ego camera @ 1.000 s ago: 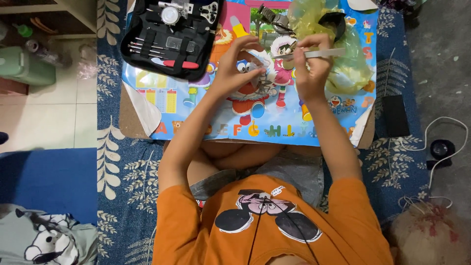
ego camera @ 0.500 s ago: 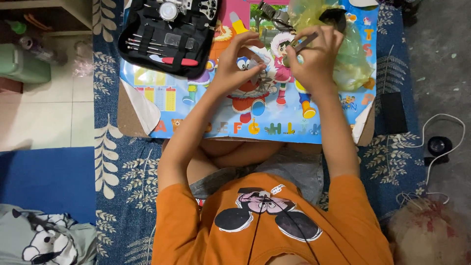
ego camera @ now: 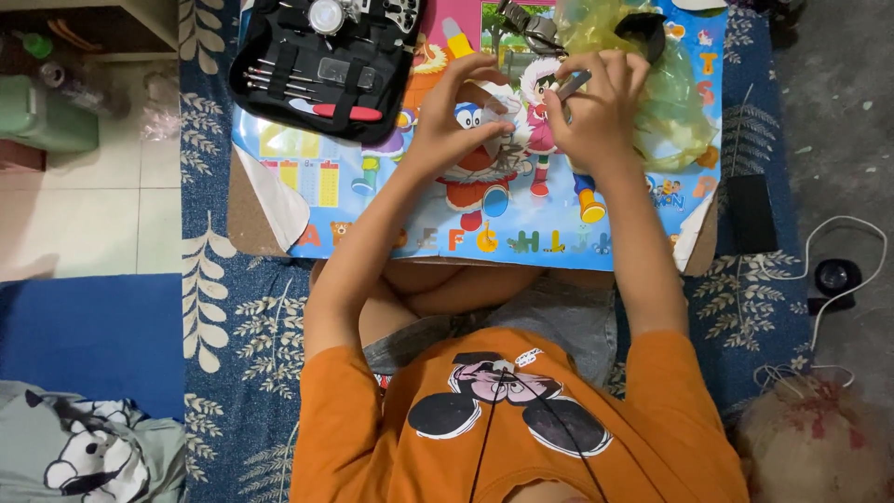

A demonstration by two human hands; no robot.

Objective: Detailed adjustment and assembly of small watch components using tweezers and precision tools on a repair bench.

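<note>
My left hand (ego camera: 456, 116) curls over a small whitish round piece (ego camera: 504, 99) that its fingers pinch above the colourful cartoon poster (ego camera: 521, 233) covering a low board. My right hand (ego camera: 601, 112) sits just to its right and grips a thin grey metal tool (ego camera: 571, 86), whose tip points left toward the piece. The two hands almost touch. The piece is mostly hidden by my fingers, so its kind is unclear.
An open black tool case (ego camera: 326, 56) with small tools lies at the upper left of the board. A metal watch band (ego camera: 526, 23), a black cap-like item (ego camera: 643, 28) and a yellow-green plastic bag (ego camera: 666, 93) lie beyond my hands. A black box (ego camera: 750, 214) and white cable (ego camera: 838, 251) lie on the right.
Both hands have drawn closer together and sit lower in the view. The tool in my right hand has swung toward the piece in my left hand.
</note>
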